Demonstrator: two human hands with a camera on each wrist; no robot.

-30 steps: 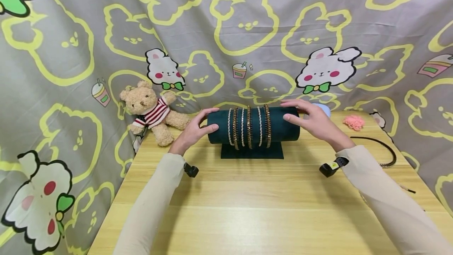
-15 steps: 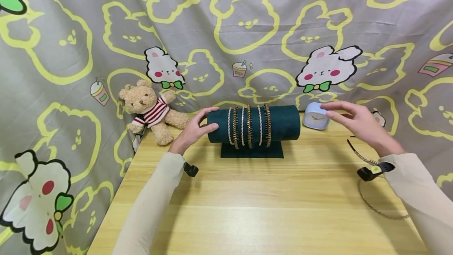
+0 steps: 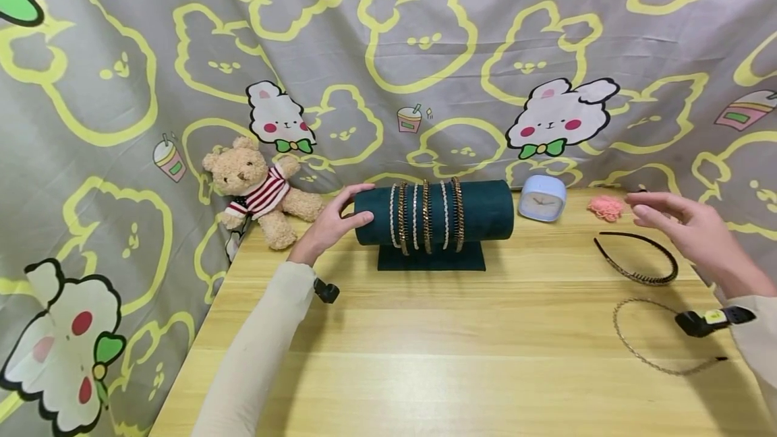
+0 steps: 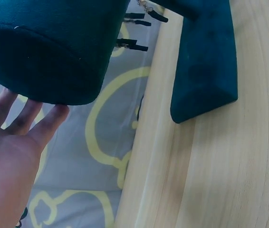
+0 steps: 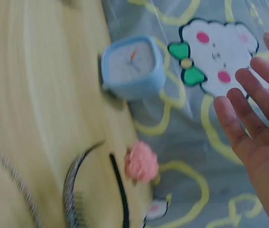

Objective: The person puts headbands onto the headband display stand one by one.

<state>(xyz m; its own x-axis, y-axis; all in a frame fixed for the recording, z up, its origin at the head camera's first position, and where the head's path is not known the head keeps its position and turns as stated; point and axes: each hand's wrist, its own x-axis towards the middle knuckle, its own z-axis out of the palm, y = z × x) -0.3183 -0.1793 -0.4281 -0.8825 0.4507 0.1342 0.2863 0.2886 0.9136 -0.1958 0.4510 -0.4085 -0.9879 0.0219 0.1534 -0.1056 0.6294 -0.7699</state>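
Note:
A dark green velvet display roll (image 3: 485, 211) on a flat base carries several headbands (image 3: 427, 218), pale beaded ones alternating with gold-and-brown ones. My left hand (image 3: 330, 224) holds the roll's left end, thumb in front and fingers over the top and back. In the left wrist view its fingers (image 4: 49, 126) meet the rim of the roll's round end (image 4: 39, 66). My right hand (image 3: 698, 235) hovers at the right with loose fingers, holding nothing. Nearest it lie a black toothed headband (image 3: 649, 280) and, lower, a thin beaded headband (image 3: 643, 353), both on the table.
A light blue alarm clock (image 3: 542, 199) stands right of the roll, with a pink fluffy flower-like piece (image 3: 606, 208) beyond it. A teddy bear (image 3: 261, 187) in a striped sweater sits at the back left. A patterned curtain (image 3: 461, 39) borders the wooden table (image 3: 413, 363).
My right hand has left the roll's right end and moved right, past the clock, toward the loose headbands, uncovering the clock. The left hand stays on the roll.

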